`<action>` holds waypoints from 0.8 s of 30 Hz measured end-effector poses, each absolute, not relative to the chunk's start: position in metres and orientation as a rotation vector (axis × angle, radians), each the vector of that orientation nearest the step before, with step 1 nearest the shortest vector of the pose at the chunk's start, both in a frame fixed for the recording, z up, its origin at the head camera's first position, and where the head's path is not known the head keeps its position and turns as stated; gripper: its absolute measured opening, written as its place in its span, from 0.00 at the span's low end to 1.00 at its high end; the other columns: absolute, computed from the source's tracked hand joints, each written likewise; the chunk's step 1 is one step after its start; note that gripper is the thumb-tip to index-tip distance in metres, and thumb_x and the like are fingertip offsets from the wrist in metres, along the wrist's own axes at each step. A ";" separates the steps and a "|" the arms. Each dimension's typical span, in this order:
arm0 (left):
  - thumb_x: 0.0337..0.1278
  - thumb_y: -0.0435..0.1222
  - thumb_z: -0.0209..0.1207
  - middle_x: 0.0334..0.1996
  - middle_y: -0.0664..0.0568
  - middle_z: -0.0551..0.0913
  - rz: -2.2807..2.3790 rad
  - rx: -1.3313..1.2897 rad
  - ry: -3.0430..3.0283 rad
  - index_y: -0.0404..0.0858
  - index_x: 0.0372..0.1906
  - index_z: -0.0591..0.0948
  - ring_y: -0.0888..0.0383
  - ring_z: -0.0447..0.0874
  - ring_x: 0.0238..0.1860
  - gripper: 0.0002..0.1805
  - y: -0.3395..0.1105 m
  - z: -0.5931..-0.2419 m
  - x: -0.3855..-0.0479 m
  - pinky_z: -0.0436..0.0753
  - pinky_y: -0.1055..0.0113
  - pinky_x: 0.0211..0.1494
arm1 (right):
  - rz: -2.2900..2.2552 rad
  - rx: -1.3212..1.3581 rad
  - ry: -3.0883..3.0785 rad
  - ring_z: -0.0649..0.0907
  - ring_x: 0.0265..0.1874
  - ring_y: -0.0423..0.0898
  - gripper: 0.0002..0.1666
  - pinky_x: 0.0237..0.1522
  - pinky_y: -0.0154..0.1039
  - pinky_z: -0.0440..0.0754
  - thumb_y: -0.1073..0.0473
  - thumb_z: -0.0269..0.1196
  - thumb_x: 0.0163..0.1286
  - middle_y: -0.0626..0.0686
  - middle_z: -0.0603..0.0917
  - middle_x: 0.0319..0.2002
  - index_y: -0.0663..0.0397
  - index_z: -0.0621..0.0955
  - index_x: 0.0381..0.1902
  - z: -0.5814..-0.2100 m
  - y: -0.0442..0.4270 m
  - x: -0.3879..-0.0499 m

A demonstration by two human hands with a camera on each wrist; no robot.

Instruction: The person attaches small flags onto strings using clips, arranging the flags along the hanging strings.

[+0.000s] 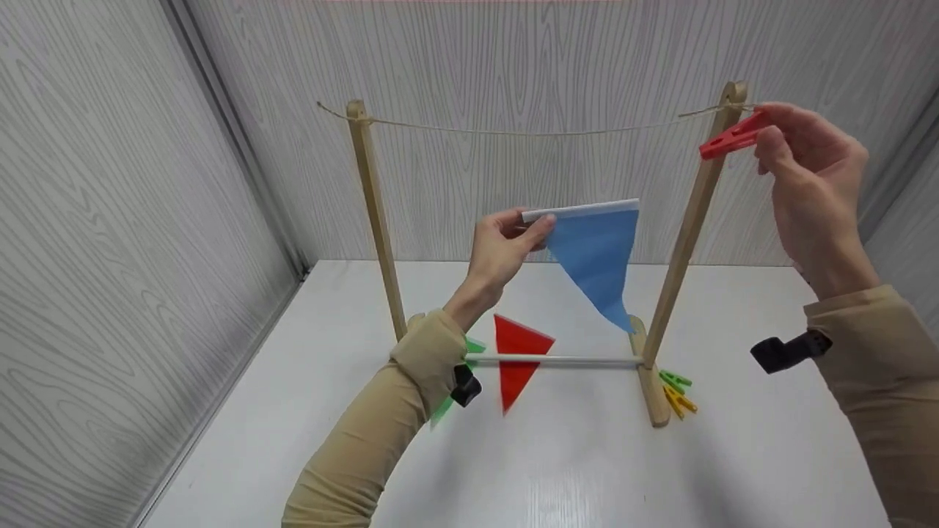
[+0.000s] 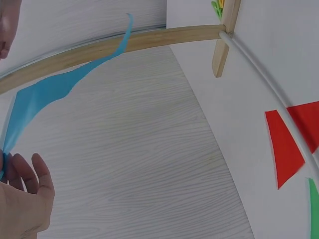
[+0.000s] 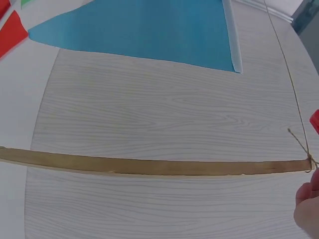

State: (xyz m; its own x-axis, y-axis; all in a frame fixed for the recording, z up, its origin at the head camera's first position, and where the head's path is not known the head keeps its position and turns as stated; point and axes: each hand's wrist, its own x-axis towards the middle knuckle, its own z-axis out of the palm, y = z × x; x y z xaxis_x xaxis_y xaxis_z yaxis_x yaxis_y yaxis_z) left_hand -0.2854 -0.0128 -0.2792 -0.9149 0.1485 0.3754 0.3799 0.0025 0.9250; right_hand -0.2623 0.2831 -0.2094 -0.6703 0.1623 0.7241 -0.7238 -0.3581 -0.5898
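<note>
A glossy white tabletop meets grey-white wood-grain panels. Above it, the left hand pinches a blue triangular pennant by its white edge; the right hand grips a red plastic clothespin near the top of a wooden post.

A person wore long tan sleeves, visibly creased and ending in broad cuffs. A small, boxy black device sat at the left cuff, while a longer black device with a blocky end jutted from the right. The left hand and right hand were bare.
</note>
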 end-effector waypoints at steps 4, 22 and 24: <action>0.66 0.35 0.64 0.45 0.36 0.87 -1.987 -0.576 -2.080 0.30 0.51 0.85 0.53 0.88 0.44 0.15 -0.008 -0.271 -0.288 0.87 0.66 0.54 | 1.790 0.705 -1.454 0.74 0.31 0.43 0.14 0.34 0.29 0.69 0.74 0.65 0.65 0.54 0.87 0.37 0.76 0.83 0.48 -0.197 0.279 -0.263; 0.63 0.37 0.66 0.40 0.40 0.88 -1.876 -0.561 -2.033 0.29 0.42 0.86 0.54 0.87 0.40 0.13 0.017 -0.238 -0.300 0.87 0.72 0.46 | 1.212 0.467 -2.055 0.70 0.35 0.36 0.13 0.36 0.27 0.65 0.60 0.64 0.72 0.34 0.80 0.37 0.49 0.87 0.53 -0.147 0.274 -0.281; 0.64 0.37 0.65 0.40 0.39 0.89 -1.863 -0.565 -2.037 0.29 0.43 0.86 0.53 0.88 0.40 0.12 0.020 -0.236 -0.302 0.86 0.72 0.45 | 1.205 0.470 -2.090 0.70 0.36 0.36 0.13 0.38 0.27 0.65 0.59 0.64 0.72 0.34 0.80 0.37 0.49 0.87 0.52 -0.144 0.273 -0.283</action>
